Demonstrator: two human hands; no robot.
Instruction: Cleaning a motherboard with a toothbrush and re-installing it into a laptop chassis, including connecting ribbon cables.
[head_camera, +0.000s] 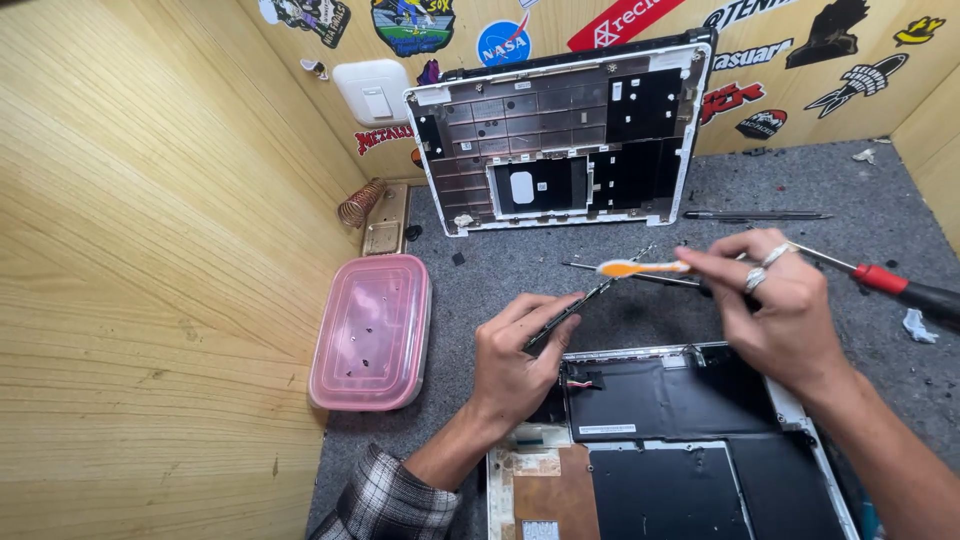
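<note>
My left hand (515, 360) grips a thin dark flat part (585, 300), seen edge-on and tilted up to the right above the grey mat. My right hand (775, 300), wearing rings, holds an orange brush (640, 268) whose white bristled head meets the upper end of that part. Below both hands lies an opened laptop base (680, 450) with black battery panels and a copper-coloured plate. A laptop cover shell (560, 140) leans upright against the back wall, its inside facing me.
A pink lidded plastic box (370, 330) with small screws sits at the left on the mat. A red-handled screwdriver (890, 282) lies at right, a black pen-like tool (755, 215) behind it. A soldering stand with coil (375, 215) rests by the wooden wall.
</note>
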